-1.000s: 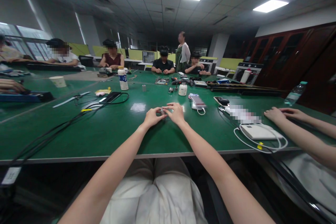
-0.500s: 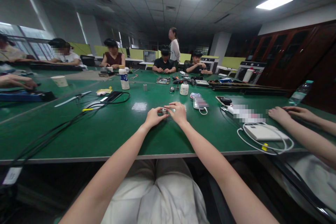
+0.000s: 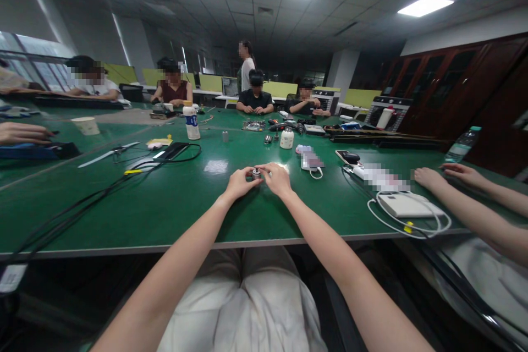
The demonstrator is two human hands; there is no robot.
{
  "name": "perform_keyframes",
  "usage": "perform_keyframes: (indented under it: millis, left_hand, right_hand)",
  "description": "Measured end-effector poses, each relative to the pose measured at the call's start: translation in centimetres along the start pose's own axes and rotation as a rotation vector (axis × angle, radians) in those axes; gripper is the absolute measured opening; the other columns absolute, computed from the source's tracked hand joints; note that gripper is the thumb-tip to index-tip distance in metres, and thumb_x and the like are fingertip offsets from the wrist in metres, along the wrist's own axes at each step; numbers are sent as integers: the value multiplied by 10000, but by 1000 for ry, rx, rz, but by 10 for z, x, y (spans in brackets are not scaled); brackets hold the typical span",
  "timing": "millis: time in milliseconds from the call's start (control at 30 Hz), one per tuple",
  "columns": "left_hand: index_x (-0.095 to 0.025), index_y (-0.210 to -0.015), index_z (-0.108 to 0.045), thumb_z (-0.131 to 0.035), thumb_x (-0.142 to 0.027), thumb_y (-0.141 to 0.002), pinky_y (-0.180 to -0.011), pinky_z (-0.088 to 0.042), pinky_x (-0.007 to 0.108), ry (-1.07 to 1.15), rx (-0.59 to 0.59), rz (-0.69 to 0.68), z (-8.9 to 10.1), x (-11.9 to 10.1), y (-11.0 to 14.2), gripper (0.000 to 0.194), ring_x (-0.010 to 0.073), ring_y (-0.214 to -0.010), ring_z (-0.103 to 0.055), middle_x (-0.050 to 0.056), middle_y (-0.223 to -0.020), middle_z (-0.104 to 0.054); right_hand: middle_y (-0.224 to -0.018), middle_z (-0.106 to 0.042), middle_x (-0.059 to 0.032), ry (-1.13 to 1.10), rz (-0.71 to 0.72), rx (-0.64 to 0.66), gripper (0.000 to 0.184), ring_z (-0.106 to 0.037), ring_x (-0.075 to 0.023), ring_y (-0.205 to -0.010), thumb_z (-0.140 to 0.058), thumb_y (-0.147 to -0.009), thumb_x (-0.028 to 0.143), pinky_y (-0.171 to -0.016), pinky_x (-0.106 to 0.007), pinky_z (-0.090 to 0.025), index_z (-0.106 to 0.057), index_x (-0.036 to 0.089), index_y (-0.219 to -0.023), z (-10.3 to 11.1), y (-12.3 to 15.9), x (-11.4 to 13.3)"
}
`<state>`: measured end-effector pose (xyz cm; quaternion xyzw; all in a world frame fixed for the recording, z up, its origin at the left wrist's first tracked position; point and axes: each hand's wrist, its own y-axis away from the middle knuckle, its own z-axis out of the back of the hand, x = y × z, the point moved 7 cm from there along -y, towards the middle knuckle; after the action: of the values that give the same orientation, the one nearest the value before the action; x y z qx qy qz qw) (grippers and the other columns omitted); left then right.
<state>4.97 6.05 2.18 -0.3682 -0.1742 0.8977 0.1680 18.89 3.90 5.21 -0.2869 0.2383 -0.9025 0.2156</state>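
Both my arms reach forward over the green table [image 3: 173, 203]. My left hand [image 3: 240, 182] and my right hand [image 3: 277, 178] meet near the table's middle, fingers curled together around a small round metal part [image 3: 256, 172]. The part sits between my fingertips, just above the tabletop. Most of it is hidden by my fingers.
A white box with a looped cable [image 3: 408, 206] lies at the right, beside a neighbour's hands [image 3: 429, 177]. A white bottle [image 3: 191, 122], a small jar [image 3: 287, 138], a black cable [image 3: 124, 176] and tools lie on the table. Several people sit at the far side; one stands [image 3: 246, 70].
My hands stay together on the small part with only slight finger shifts. The standing person at the back has walked to the left.
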Motion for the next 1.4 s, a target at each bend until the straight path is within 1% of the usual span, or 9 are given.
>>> perform_keyframes:
  millis: [133, 300, 500, 733, 867, 933, 1033, 1200, 1400]
  left_hand:
    - [-236, -1149, -688, -736, -417, -758, -878, -525, 355, -33, -11, -27, 0, 1, 0, 434, 257, -979, -695, 57, -1013, -762]
    - [-244, -1159, -682, -711, -432, -786, -915, -503, 361, 6, -102, -60, 10, -10, 3, 418, 241, -998, -672, 45, -1026, -756]
    - [-233, -987, -755, -620, -410, -865, -948, -472, 371, 11, -156, -79, 19, -20, 2, 254, 239, -975, -663, 46, -988, -768]
    - [-248, -934, -775, -606, -371, -876, -973, -454, 384, -3, -157, -27, 20, -21, 0, 217, 250, -1009, -647, 34, -1000, -776]
    - [-254, -944, -781, -615, -380, -876, -1004, -437, 391, -6, -253, -45, 31, -23, 1, 219, 255, -1038, -621, 41, -1010, -772]
    - [-269, -952, -784, -611, -392, -882, -1022, -425, 408, -25, -287, -12, 36, -16, 1, 224, 262, -1050, -609, 42, -1018, -768]
    - [-285, -903, -802, -658, -423, -837, -996, -425, 487, -115, -291, 132, 40, 6, 2, 210, 337, -1106, -559, 82, -1009, -757]
    - [-287, -796, -811, -747, -452, -730, -927, -423, 584, -244, -203, 340, 37, 41, 5, 189, 434, -1135, -492, 139, -858, -720]
    - [-280, -799, -809, -746, -428, -729, -897, -420, 597, -271, -216, 323, 38, 41, 6, 176, 450, -1103, -489, 147, -852, -723]
  right_hand:
    - [-1164, -718, -15, 13, -11, 16, 322, -641, -196, -1080, -451, -992, 230, -955, -321, -485, -691, 300, -1195, -5, 7, 1]
    - [-1219, -701, 3, 2, -26, -17, 394, -643, -185, -1107, -412, -975, 181, -973, -302, -488, -634, 307, -1275, -4, 12, -2]
    - [-1075, -741, -8, -39, -63, -54, 374, -687, -196, -949, -411, -962, 182, -904, -325, -516, -641, 264, -1246, -1, 13, -11]
    - [-1086, -737, 1, -38, -88, -42, 338, -690, -178, -881, -455, -948, 219, -845, -294, -520, -642, 282, -1222, -1, 15, -13]
    - [-1031, -741, 7, -37, -118, -35, 337, -686, -171, -842, -474, -941, 234, -814, -279, -518, -635, 293, -1231, -2, 16, -16]
    - [-1017, -739, 9, -37, -129, -22, 323, -680, -166, -813, -485, -942, 250, -800, -277, -518, -644, 300, -1219, -3, 16, -17]
    - [-1008, -739, 9, -42, -139, 9, 304, -674, -168, -798, -489, -953, 283, -792, -283, -520, -656, 297, -1206, -6, 16, -17]
    - [-1021, -749, 1, -82, -177, 23, 284, -685, -177, -852, -476, -981, 362, -782, -275, -514, -686, 290, -1158, -11, 13, -19]
    - [-1014, -758, -10, -148, -176, 12, 442, -696, -190, -949, -333, -1032, 497, -802, -264, -506, -716, 282, -1080, -12, 9, -18]
